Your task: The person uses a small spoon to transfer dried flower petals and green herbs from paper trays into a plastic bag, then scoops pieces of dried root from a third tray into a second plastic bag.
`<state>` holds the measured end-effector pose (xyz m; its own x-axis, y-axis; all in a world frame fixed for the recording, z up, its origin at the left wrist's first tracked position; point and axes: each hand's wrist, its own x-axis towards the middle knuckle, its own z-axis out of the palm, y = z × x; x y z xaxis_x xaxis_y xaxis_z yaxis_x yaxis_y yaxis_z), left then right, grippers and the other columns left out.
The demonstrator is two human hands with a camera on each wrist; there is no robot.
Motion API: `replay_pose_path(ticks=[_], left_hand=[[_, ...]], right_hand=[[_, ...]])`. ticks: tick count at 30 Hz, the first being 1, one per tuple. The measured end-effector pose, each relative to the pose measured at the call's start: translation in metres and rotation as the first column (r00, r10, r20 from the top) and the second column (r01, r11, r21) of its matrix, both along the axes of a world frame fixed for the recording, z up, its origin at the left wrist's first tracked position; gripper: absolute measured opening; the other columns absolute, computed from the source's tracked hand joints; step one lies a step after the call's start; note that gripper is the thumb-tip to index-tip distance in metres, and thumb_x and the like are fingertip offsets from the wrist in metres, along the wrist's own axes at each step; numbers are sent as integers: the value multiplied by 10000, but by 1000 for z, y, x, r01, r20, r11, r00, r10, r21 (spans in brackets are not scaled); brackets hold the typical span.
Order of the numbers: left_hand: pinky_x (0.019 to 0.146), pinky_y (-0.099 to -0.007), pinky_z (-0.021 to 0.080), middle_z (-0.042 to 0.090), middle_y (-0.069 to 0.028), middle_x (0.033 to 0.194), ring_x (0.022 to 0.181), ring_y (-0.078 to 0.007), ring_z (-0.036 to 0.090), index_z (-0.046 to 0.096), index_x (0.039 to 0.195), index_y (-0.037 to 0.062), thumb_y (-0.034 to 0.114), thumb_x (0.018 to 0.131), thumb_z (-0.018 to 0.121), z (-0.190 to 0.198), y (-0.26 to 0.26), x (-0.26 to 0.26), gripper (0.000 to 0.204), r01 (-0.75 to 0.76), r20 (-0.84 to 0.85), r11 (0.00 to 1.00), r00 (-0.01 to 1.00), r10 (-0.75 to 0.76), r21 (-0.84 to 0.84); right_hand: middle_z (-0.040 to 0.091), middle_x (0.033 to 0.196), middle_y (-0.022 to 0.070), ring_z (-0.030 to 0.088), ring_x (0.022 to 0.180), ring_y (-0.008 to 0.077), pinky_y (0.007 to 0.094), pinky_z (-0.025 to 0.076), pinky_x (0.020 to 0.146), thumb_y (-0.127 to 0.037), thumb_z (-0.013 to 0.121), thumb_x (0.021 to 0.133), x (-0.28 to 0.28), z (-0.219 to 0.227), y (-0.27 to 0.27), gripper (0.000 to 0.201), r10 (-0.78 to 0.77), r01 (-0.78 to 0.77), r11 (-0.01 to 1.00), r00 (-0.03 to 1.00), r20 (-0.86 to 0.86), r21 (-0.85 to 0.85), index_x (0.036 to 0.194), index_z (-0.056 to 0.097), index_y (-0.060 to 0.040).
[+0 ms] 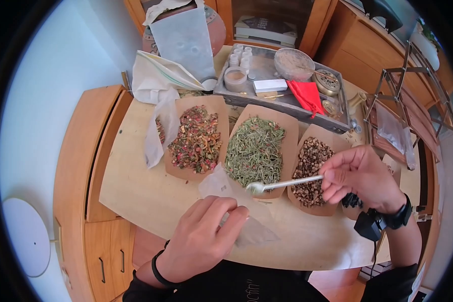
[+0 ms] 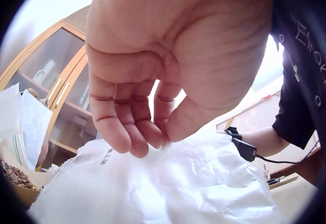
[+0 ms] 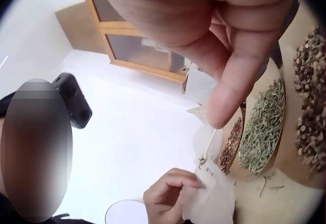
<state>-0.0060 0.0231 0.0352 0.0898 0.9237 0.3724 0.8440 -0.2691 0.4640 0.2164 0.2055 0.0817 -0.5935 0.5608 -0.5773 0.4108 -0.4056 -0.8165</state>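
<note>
My left hand point(image 1: 201, 239) pinches a thin, translucent white bag point(image 2: 153, 193) by its edge, low over the table's front. In my right hand point(image 1: 360, 176) I hold a slim metal spoon point(image 1: 256, 188) by the end of its handle, thumb and fingers around it. The spoon's bowl reaches left to the bag's mouth, and the right wrist view shows small dark green bits point(image 3: 202, 161) at its tip. Behind the spoon stands a kraft paper tray of dried green herb point(image 1: 254, 151). A tray of brown chopped pieces point(image 1: 312, 168) lies beneath my right hand.
Left of the herb is a tray of reddish dried flowers point(image 1: 196, 141). Behind, a grey tray point(image 1: 267, 103) carries jars, a bowl and a red pouch point(image 1: 304, 95). White bags point(image 1: 161, 75) stand at the back left, a wooden folding rack point(image 1: 402, 95) at the right.
</note>
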Motion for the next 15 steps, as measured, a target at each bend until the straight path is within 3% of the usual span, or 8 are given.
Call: replay_pose_path(ticks=[6,9,11,12,15], left_hand=[[594,-364,479,541,-109,833,700,-274,575,619,872,-3,-21,717,702,-1,0,0,177,8,-9,1000,1000,-8,13],[595,-365,479,542,-110,830,698,-276,576,618,872,-3,-21,717,701,-2,0,-1,176,12,-8,1000,1000,-11,23],[595,-366,479,542,-110,829,697,-277,576,617,872,-3,-21,717,700,-2,1,-1,176,16,-6,999,1000,-16,29],[594,-366,479,541,-110,827,695,-279,576,617,871,-2,-20,718,699,-2,1,-1,175,16,-3,1000,1000,-16,26],[593,-366,477,540,-110,824,693,-280,575,616,871,0,-20,719,698,-1,1,0,174,15,6,1000,1000,-15,18]], right_hand=[[666,805,93,686,735,159,255,584,658,12,578,913,-5,12,-31,102,68,-74,983,997,45,168,969,646,64],[658,790,79,679,732,150,255,577,642,23,569,912,-4,17,-27,101,-29,22,965,999,22,261,962,645,67],[649,758,76,670,687,137,241,564,607,35,559,902,-3,6,-12,100,-105,92,861,995,-3,501,937,640,82],[649,758,76,670,687,137,241,564,607,35,559,902,-2,-1,-5,100,-109,96,859,994,-3,503,937,640,82],[646,741,93,668,650,132,233,553,583,38,552,880,-4,-18,11,100,-97,-9,732,988,118,681,887,630,101]])
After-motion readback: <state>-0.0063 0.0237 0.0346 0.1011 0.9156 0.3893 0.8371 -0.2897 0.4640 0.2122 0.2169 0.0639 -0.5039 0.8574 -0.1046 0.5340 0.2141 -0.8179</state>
